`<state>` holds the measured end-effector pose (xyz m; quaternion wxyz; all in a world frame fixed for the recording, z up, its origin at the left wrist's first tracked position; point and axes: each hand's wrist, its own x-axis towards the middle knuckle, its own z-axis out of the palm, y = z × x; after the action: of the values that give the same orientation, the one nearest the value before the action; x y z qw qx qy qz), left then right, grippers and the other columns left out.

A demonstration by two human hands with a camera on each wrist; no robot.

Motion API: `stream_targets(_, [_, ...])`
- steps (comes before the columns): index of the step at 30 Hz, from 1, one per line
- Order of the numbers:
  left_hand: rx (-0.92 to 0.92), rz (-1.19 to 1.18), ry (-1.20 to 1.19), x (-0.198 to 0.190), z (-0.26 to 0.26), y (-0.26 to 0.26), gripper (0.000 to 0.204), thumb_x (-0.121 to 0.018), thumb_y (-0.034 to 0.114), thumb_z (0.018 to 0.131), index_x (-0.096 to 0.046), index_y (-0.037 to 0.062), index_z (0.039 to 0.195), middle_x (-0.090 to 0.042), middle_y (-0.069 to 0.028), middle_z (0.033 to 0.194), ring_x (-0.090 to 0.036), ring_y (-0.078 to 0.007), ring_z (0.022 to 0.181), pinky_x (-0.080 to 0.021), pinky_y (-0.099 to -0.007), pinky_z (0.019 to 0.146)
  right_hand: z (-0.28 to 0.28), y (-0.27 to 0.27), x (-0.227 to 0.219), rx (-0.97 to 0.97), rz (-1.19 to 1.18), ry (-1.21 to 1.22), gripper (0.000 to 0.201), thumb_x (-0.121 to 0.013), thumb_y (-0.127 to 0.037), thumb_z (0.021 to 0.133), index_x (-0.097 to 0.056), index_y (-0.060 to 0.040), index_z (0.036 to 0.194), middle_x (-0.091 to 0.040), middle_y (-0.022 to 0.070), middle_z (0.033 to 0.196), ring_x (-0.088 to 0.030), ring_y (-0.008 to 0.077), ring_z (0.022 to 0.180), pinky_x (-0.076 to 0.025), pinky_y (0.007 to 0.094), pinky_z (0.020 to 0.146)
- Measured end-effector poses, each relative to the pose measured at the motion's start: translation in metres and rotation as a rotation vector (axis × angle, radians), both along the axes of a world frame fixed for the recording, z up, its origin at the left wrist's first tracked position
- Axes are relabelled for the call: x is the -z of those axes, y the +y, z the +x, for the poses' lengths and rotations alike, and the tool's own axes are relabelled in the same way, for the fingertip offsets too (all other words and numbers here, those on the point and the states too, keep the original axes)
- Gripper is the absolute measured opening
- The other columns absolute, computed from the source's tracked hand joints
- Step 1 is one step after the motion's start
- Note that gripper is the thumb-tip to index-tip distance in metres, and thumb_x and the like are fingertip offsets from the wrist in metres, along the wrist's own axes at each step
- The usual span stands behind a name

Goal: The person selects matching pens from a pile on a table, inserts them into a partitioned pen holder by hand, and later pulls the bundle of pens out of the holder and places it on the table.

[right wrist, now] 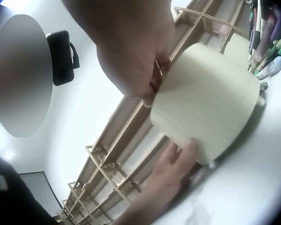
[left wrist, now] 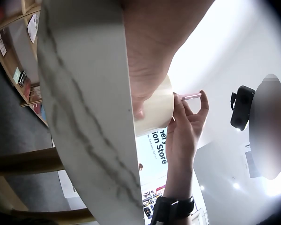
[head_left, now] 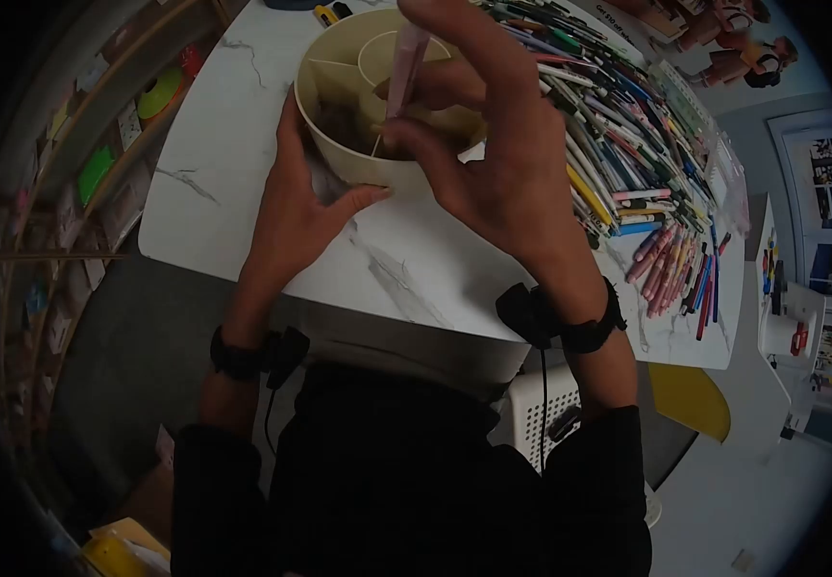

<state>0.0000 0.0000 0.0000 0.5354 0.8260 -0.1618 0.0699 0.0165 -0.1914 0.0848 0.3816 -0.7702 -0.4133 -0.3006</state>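
Observation:
A round cream container (head_left: pixel 363 171) with inner dividers stands at the table's far edge in the head view. My left hand (head_left: pixel 291 216) holds its left side, thumb along the near wall. Over the opening, my right hand (head_left: pixel 517 168) pinches a slim pink pen (head_left: pixel 406 77), its thin tip pointing down inside the near rim. In the left wrist view the pink pen (left wrist: pixel 192 96) shows between the fingers of my right hand (left wrist: pixel 185 129), beside the container (left wrist: pixel 161 108). The right wrist view has the container wall (right wrist: pixel 206 98) with my left hand (right wrist: pixel 171 171) against it; the pen is hidden there.
Many loose pens (head_left: pixel 608 115) lie heaped right of the container. Nearer the right edge are a group of pink pens (head_left: pixel 656 269) and several dark, red and blue ones (head_left: pixel 704 288). A yellow and black object (head_left: pixel 325 14) lies behind the container. A white perforated basket (head_left: pixel 541 404) is below the table.

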Motion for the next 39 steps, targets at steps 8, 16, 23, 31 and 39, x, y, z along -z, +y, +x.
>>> stream_targets(8, [0.01,0.023,-0.012,-0.001,-0.002,-0.001,0.101,-0.081,0.017,0.074,-0.014,-0.0025,0.146,-0.042,-0.0235,0.138,-0.047,-0.0314,0.126,-0.041,-0.0398,0.102,-0.007,0.005,0.028,0.059,0.014,0.111,0.071,-0.076,-0.007,0.077,-0.046,-0.022,0.139,-0.07,0.0047,0.097,-0.07,0.0227,0.09,-0.058,0.0322,0.071])
stream_targets(16, [-0.052,-0.056,0.168,0.023,-0.005,0.011,0.069,-0.07,0.007,0.083,-0.031,-0.0028,0.14,-0.047,-0.0168,0.132,-0.048,-0.024,0.12,-0.04,-0.0341,0.101,-0.019,0.002,0.028,0.196,-0.071,0.065,0.067,-0.062,-0.009,0.084,-0.043,-0.0441,0.137,-0.044,0.0024,0.058,-0.049,0.0172,0.05,-0.04,0.0305,0.046])
stream_targets(23, [-0.097,0.015,0.1,0.017,-0.008,0.003,0.062,-0.065,0.007,0.086,-0.033,-0.0023,0.139,-0.041,-0.0178,0.14,-0.04,-0.0257,0.13,-0.028,-0.0375,0.11,-0.066,-0.171,0.029,0.648,-0.088,-0.078,0.037,-0.074,-0.02,0.083,-0.06,-0.007,0.115,-0.066,0.0103,0.094,-0.064,0.025,0.078,-0.049,0.0363,0.064])
stream_targets(31, [-0.077,0.037,0.136,0.02,-0.007,0.008,0.064,-0.065,0.007,0.086,-0.032,-0.0014,0.141,-0.041,-0.0172,0.143,-0.04,-0.0261,0.131,-0.028,-0.0366,0.11,-0.117,-0.308,0.049,1.286,-0.274,0.84,0.046,-0.069,-0.03,0.085,-0.063,0.0053,0.113,-0.07,0.0185,0.098,-0.07,0.0274,0.078,-0.054,0.0326,0.071])
stream_targets(39, [-0.088,0.108,0.102,0.018,-0.005,0.011,0.049,-0.077,0.015,0.079,-0.056,-0.0017,0.12,-0.054,-0.0155,0.122,-0.051,-0.025,0.115,-0.038,-0.0361,0.101,-0.105,-0.294,0.027,1.335,-0.407,0.866,0.041,-0.062,-0.032,0.091,-0.067,0.0056,0.106,-0.07,0.0121,0.078,-0.065,0.0166,0.069,-0.051,0.0303,0.066])
